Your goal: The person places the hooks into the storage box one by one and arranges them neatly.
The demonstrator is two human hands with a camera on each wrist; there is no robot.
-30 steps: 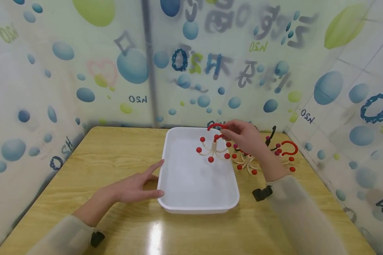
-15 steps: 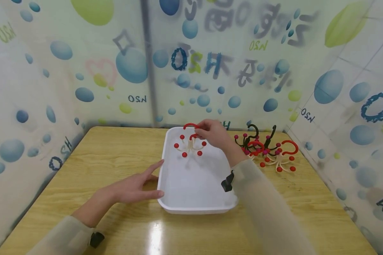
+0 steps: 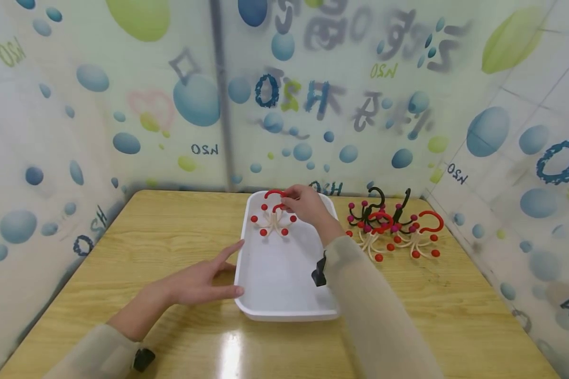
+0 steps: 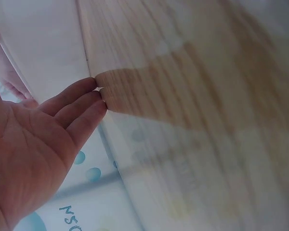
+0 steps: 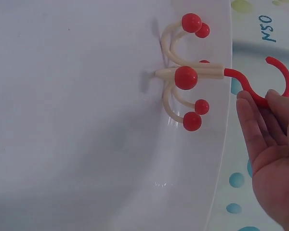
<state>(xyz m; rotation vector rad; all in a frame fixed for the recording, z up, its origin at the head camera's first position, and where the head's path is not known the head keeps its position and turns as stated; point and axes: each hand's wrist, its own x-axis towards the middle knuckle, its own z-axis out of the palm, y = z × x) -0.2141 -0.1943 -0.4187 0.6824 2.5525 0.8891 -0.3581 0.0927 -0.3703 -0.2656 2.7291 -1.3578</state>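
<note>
In my right hand [image 3: 308, 205] I pinch the red hook of a multi-arm hook hanger [image 5: 209, 71], with thumb and fingers on the curve. Its cream arms end in red balls [image 5: 186, 78] and point down inside the back left part of a white tray [image 3: 284, 287]. The hanger's lower tip is close over the tray bottom, beside its own shadow. My left hand [image 3: 194, 284] lies along the tray's left side, fingers spread, thumb and forefinger at the rim. In the left wrist view its straight fingers [image 4: 82, 110] reach down to the wooden table.
Right of the tray stand several more hangers: cream ones [image 3: 414, 241] with red hooks, and black ones [image 3: 398, 213] with magenta balls, bunched close together. The wooden table [image 3: 180, 226] ends at a wall [image 3: 170, 152] printed with bubbles and letters.
My right hand has carried the cream hanger left across the tray, from its right side to the back left, and a little lower. My left hand has stayed at the rim.
</note>
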